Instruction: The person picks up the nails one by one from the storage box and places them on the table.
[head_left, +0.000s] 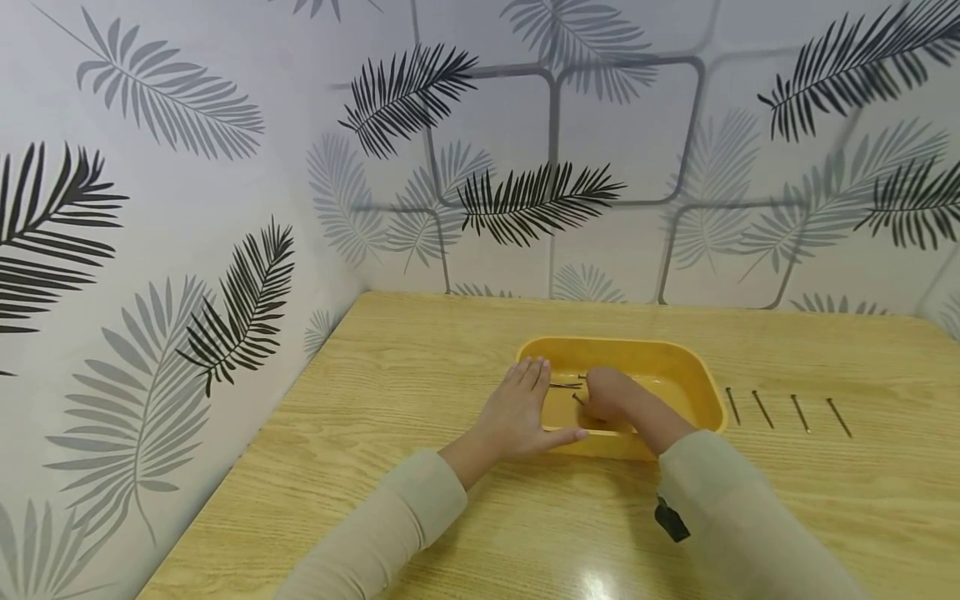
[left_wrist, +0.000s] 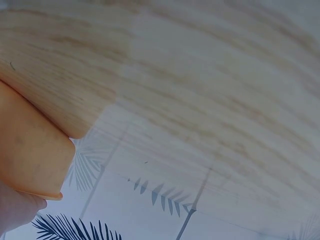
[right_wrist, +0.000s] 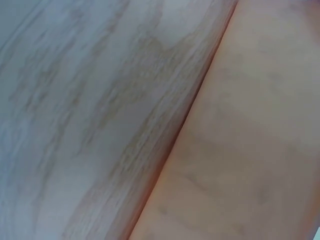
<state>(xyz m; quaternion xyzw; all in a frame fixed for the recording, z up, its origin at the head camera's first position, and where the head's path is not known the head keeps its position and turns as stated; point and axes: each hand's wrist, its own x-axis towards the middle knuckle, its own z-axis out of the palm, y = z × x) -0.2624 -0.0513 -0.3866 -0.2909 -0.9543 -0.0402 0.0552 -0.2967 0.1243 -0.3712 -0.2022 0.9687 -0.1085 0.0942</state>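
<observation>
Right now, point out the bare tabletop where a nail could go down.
Free: the table between left wall and yellow tray, and the near edge. Crowded: the tray, with both hands, and the row of four nails to its right.

Tray (head_left: 693, 375) I'm looking at is yellow plastic, smooth w/ a soft sheen, moulded rounded rim; same smooth orange-yellow wall fills the right wrist view. Table (head_left: 420, 367) is pale wood-grain, prob. laminate, glossy enough to throw a bright glare spot near my edge. Nails (head_left: 783, 411) on the table look like dark metal, thin, dull finish; those in the tray (head_left: 566, 386) same. Sleeves (head_left: 397, 529) are beige cloth, matt, soft knit look. Walls (head_left: 225, 208) are matt printed paper w/ leaf pattern.
</observation>
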